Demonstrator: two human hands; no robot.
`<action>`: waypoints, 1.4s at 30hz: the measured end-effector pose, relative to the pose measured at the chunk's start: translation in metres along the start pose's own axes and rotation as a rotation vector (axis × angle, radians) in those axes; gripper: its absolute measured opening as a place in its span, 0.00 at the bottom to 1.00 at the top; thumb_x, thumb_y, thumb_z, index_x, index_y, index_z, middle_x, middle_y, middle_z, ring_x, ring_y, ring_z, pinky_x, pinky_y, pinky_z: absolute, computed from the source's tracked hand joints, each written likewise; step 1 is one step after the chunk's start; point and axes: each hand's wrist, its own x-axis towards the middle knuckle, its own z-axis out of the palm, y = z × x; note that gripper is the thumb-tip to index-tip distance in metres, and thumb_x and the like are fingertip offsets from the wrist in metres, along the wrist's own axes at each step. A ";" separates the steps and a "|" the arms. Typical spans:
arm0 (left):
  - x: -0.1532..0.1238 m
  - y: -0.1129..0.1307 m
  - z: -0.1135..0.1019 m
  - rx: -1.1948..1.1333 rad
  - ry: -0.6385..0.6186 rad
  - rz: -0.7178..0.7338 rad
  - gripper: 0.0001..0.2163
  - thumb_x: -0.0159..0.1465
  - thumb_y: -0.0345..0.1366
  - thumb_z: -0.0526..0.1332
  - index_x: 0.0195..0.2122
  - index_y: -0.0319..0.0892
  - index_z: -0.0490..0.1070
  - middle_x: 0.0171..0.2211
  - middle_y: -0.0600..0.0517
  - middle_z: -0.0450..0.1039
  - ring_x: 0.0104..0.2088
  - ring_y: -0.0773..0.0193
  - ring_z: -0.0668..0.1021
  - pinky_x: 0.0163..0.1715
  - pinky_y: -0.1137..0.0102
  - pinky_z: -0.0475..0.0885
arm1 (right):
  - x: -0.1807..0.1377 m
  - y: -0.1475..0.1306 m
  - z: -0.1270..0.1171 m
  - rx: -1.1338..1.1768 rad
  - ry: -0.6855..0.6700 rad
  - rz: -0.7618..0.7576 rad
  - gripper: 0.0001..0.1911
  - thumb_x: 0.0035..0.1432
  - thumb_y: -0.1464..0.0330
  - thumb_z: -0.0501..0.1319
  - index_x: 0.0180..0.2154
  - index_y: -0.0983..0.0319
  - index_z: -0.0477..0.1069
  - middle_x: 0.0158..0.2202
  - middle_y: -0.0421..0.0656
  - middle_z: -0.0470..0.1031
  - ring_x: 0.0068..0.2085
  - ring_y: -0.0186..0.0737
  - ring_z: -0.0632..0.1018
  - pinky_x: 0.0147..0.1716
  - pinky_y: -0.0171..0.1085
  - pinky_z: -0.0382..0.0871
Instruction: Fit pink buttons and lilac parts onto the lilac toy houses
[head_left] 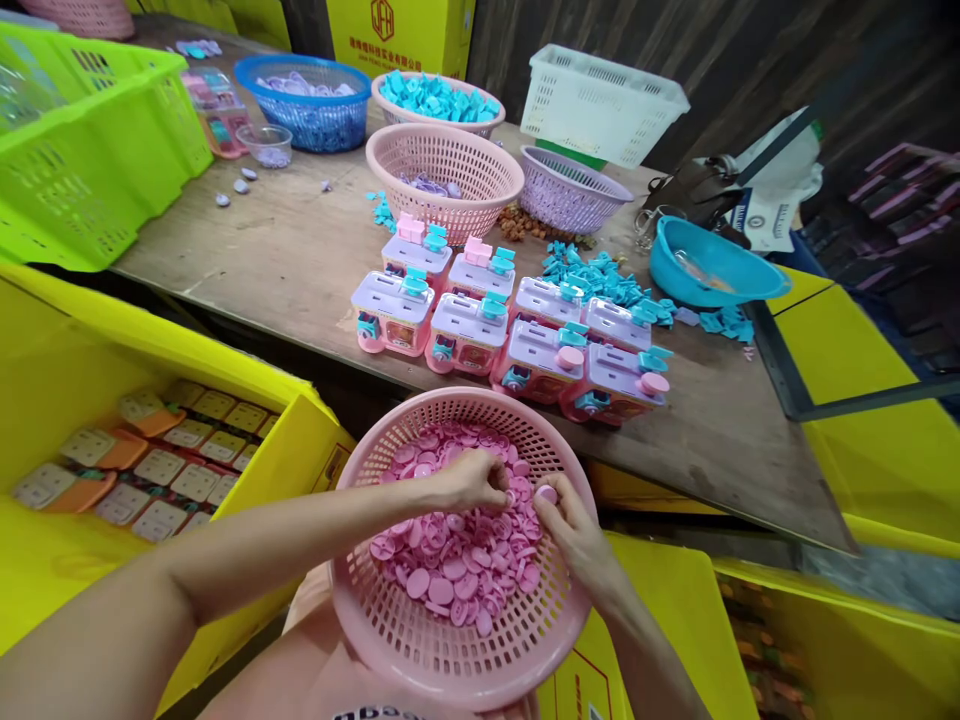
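A pink round basket (420, 640) rests on my lap, filled with several small pink round plastic pieces (450, 570). My left hand (472, 480) reaches into the pile with fingers pinched together on the pieces. My right hand (566, 520) pinches one pink round piece (546, 493) at the basket's right side. On the wooden table (300, 250) just beyond stand several pink and lilac toy units (465, 335) with teal parts, in two rows; two at the right carry pink round caps.
Yellow bins (90, 350) surround me; the left one holds toy units. On the table are a pink basket (446, 175), a lilac basket (574, 190), a blue basket (315, 100), a teal bowl (712, 265), a white crate (600, 100), loose teal parts (600, 275), and a green crate (82, 140).
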 end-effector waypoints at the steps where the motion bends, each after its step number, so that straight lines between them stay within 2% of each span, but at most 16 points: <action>1: -0.003 -0.001 -0.001 -0.208 -0.040 -0.040 0.04 0.47 0.31 0.62 0.23 0.37 0.68 0.20 0.53 0.72 0.26 0.63 0.76 0.28 0.71 0.69 | 0.000 0.000 0.002 -0.018 0.018 0.000 0.12 0.54 0.57 0.52 0.28 0.59 0.61 0.25 0.36 0.62 0.27 0.34 0.64 0.27 0.33 0.60; 3: -0.011 -0.001 -0.001 -0.556 -0.101 -0.098 0.06 0.46 0.32 0.63 0.23 0.36 0.68 0.19 0.54 0.71 0.24 0.65 0.76 0.30 0.71 0.70 | -0.001 -0.001 0.008 -0.015 0.038 0.014 0.11 0.55 0.58 0.52 0.28 0.59 0.60 0.24 0.36 0.62 0.26 0.34 0.64 0.27 0.33 0.61; 5: -0.020 0.000 0.002 -0.766 -0.087 -0.122 0.08 0.44 0.32 0.65 0.23 0.35 0.68 0.20 0.54 0.72 0.24 0.66 0.77 0.33 0.71 0.71 | -0.002 -0.002 0.014 0.007 0.042 0.021 0.10 0.55 0.59 0.53 0.28 0.59 0.61 0.23 0.35 0.61 0.26 0.34 0.65 0.26 0.33 0.62; 8: -0.032 0.003 0.006 -0.935 0.001 -0.141 0.12 0.42 0.34 0.68 0.25 0.35 0.68 0.22 0.53 0.73 0.24 0.67 0.77 0.33 0.73 0.71 | -0.002 -0.006 0.020 0.030 0.011 -0.010 0.10 0.56 0.59 0.53 0.32 0.59 0.65 0.27 0.38 0.64 0.30 0.36 0.68 0.29 0.34 0.65; 13: -0.043 0.005 0.004 -1.026 0.135 -0.103 0.21 0.39 0.39 0.71 0.30 0.35 0.67 0.24 0.52 0.73 0.23 0.66 0.78 0.31 0.73 0.72 | 0.001 -0.013 0.023 0.137 -0.043 -0.023 0.17 0.54 0.58 0.57 0.44 0.58 0.70 0.44 0.45 0.67 0.37 0.39 0.72 0.34 0.37 0.70; 17: -0.045 0.005 0.002 -0.988 0.169 0.005 0.21 0.43 0.41 0.71 0.32 0.34 0.67 0.26 0.51 0.73 0.26 0.64 0.78 0.35 0.67 0.73 | 0.003 -0.022 0.025 0.305 -0.039 0.054 0.22 0.50 0.56 0.62 0.46 0.58 0.71 0.46 0.47 0.70 0.45 0.44 0.72 0.42 0.41 0.70; 20: -0.047 0.007 0.001 -0.951 0.197 0.041 0.19 0.44 0.40 0.70 0.31 0.34 0.67 0.27 0.51 0.72 0.28 0.63 0.77 0.35 0.66 0.73 | 0.004 -0.026 0.029 0.404 -0.026 0.100 0.24 0.45 0.56 0.65 0.43 0.60 0.72 0.42 0.47 0.73 0.42 0.45 0.74 0.40 0.42 0.72; 26: -0.051 0.008 0.000 -0.839 0.288 0.091 0.13 0.49 0.37 0.66 0.33 0.35 0.69 0.29 0.50 0.73 0.31 0.64 0.76 0.34 0.68 0.73 | 0.007 -0.029 0.035 0.497 -0.022 0.102 0.21 0.41 0.59 0.69 0.38 0.61 0.73 0.38 0.46 0.75 0.39 0.44 0.75 0.35 0.40 0.74; 30: -0.049 0.004 0.002 -0.670 0.405 0.165 0.11 0.51 0.35 0.64 0.34 0.35 0.71 0.31 0.48 0.75 0.33 0.63 0.76 0.35 0.70 0.72 | 0.009 -0.028 0.041 0.513 0.039 0.090 0.19 0.41 0.61 0.69 0.37 0.61 0.73 0.37 0.44 0.75 0.39 0.44 0.76 0.36 0.41 0.75; 35: -0.047 0.001 0.006 -0.648 0.478 0.208 0.08 0.54 0.35 0.61 0.33 0.35 0.70 0.31 0.48 0.75 0.32 0.63 0.76 0.34 0.69 0.73 | 0.011 -0.026 0.052 0.473 0.126 0.055 0.18 0.44 0.62 0.68 0.38 0.61 0.73 0.38 0.45 0.76 0.40 0.45 0.76 0.41 0.43 0.73; 38: -0.047 0.006 -0.001 -0.563 0.522 0.237 0.07 0.56 0.34 0.59 0.34 0.36 0.70 0.32 0.48 0.75 0.33 0.63 0.77 0.35 0.69 0.73 | 0.021 -0.033 0.051 0.334 0.097 -0.029 0.16 0.48 0.61 0.64 0.39 0.62 0.74 0.40 0.46 0.75 0.43 0.46 0.75 0.43 0.44 0.72; 40: -0.048 0.013 -0.011 -0.423 0.552 0.300 0.09 0.58 0.32 0.56 0.39 0.37 0.69 0.35 0.48 0.75 0.35 0.63 0.77 0.37 0.68 0.73 | 0.035 -0.043 0.046 0.154 0.123 -0.174 0.15 0.52 0.62 0.61 0.41 0.61 0.74 0.43 0.46 0.75 0.45 0.46 0.74 0.47 0.45 0.69; 42: -0.047 0.019 -0.026 -0.207 0.638 0.400 0.14 0.58 0.28 0.54 0.47 0.39 0.66 0.42 0.46 0.74 0.40 0.62 0.76 0.42 0.66 0.72 | 0.055 -0.057 0.039 -0.045 0.225 -0.372 0.16 0.55 0.62 0.58 0.44 0.61 0.72 0.44 0.47 0.74 0.46 0.44 0.74 0.47 0.44 0.68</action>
